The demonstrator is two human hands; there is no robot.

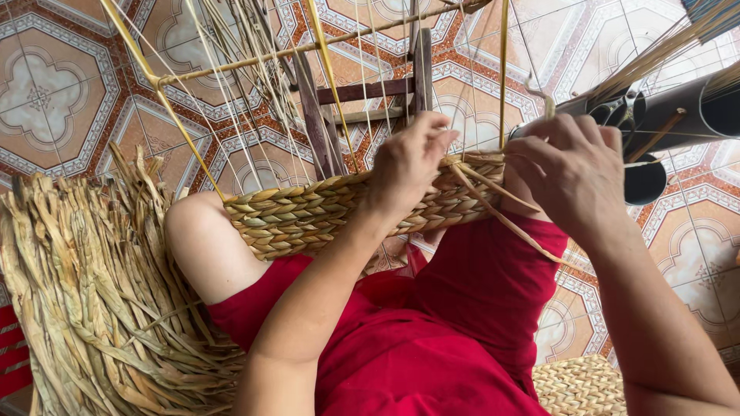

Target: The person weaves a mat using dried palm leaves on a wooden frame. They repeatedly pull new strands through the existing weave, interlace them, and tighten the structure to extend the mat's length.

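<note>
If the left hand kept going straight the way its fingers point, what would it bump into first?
The left hand already rests on the woven straw basket rim. Straight beyond its fingers stands the brown wooden frame, probably the first thing met, though depth is unclear.

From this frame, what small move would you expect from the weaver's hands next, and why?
Probably the right hand pulls its loose strand snug and tucks it behind the next upright stake. The woven band ends right at the hands, the strand hangs slack below the band's edge, and the left hand pinches the last stitches in place.
</note>
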